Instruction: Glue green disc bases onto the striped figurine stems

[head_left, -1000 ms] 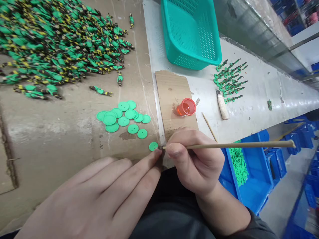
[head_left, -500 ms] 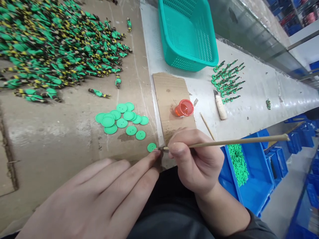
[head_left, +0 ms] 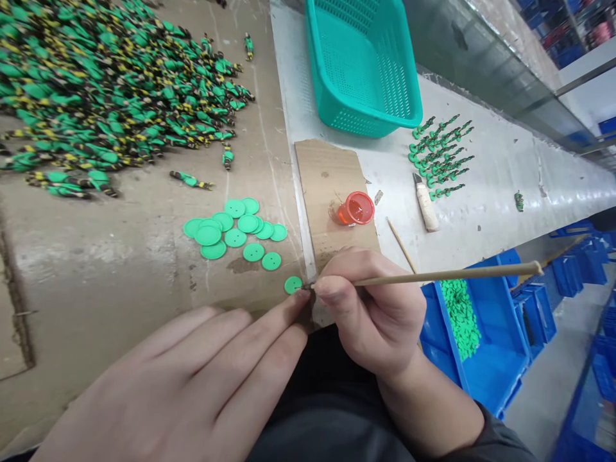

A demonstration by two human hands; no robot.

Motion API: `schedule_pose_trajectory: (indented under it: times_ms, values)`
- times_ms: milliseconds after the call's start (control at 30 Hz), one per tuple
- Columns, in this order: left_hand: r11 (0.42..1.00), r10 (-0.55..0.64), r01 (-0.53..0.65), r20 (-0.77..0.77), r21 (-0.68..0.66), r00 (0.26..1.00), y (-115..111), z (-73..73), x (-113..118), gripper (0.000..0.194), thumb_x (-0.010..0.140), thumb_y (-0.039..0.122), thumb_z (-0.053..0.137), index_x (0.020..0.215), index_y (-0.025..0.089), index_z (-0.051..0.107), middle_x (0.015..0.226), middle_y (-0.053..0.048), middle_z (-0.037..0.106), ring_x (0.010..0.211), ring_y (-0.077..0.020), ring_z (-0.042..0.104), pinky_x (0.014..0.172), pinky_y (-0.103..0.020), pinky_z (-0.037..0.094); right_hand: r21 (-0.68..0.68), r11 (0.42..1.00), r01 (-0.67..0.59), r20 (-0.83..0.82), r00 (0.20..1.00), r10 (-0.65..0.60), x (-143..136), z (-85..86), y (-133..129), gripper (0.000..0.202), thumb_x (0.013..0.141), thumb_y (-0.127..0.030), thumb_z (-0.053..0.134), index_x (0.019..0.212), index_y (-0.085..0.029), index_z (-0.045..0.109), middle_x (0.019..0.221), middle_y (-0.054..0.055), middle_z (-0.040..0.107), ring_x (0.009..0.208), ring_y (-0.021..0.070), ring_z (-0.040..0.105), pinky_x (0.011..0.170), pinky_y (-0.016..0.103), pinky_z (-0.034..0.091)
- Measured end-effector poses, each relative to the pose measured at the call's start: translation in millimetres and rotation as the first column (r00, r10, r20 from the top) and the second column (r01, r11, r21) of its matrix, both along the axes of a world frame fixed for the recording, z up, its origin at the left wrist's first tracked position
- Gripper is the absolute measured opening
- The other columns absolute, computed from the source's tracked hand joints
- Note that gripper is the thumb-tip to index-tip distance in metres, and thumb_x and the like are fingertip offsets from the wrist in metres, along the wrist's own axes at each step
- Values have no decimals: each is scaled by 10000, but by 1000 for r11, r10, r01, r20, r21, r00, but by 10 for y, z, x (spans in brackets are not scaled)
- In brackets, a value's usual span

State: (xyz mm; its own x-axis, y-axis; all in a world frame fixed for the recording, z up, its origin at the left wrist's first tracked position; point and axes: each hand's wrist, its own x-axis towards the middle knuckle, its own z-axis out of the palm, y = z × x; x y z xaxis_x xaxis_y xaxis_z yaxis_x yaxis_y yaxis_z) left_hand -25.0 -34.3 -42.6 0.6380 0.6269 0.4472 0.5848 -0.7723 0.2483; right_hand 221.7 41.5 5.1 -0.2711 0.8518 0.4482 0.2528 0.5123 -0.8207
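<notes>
My right hand (head_left: 373, 308) is closed around a thin wooden stick (head_left: 447, 274), held like a pen with its far end pointing right. The stick's tip meets a small dark piece at the fingertips of my left hand (head_left: 206, 372). Those fingers are stretched and pressed together, with the thumb hidden beneath; what they grip is too small and covered to make out. Just beyond the fingertips lies a green disc (head_left: 292, 285) with small holes. More green discs (head_left: 235, 238) are scattered and overlapped farther up the table.
A large heap of green, black and yellow figures (head_left: 120, 83) covers the upper left. A red cup (head_left: 356, 208) of liquid stands on cardboard (head_left: 327, 170). Beyond are a teal basket (head_left: 368, 125), standing figures (head_left: 440, 157), a knife (head_left: 426, 205), another stick (head_left: 400, 244) and a blue bin (head_left: 498, 346).
My right hand has shifted slightly left, carrying the stick with it, so the tip sits closer to my left fingertips. My left hand has stayed in place.
</notes>
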Motion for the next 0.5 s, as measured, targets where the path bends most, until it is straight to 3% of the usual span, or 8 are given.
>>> schedule_pose_trajectory:
  times_ms: [167, 367, 500]
  values:
    - [1000, 17, -17, 17, 1, 1000, -7, -27, -24, 663, 1060, 314, 716, 1717, 252, 652, 1877, -82, 575, 1279, -374, 857, 1032, -604, 777, -5, 1000, 5, 1, 1000, -5, -2, 6, -6, 158, 1219, -233, 708, 1069, -228, 759, 889, -22, 780, 771, 112, 738, 720, 258, 613]
    - [999, 32, -32, 15, -18, 999, -36, 2, 0, 638, 1075, 271, 670, 1713, 256, 653, 1909, -83, 531, 1229, -359, 858, 1020, -604, 771, 34, 998, 49, -74, 996, -46, -13, -35, -13, 166, 1215, -224, 716, 1059, -223, 771, 857, -16, 765, 749, 131, 734, 703, 294, 615]
    - [999, 33, -33, 8, -14, 999, 8, 21, 42, 629, 1052, 268, 694, 1681, 265, 686, 1829, -113, 633, 1204, -383, 872, 998, -611, 774, 51, 995, 87, -126, 989, -80, 5, -64, -25, 140, 1220, -252, 718, 1113, -222, 803, 888, -1, 783, 758, 146, 750, 708, 311, 636]
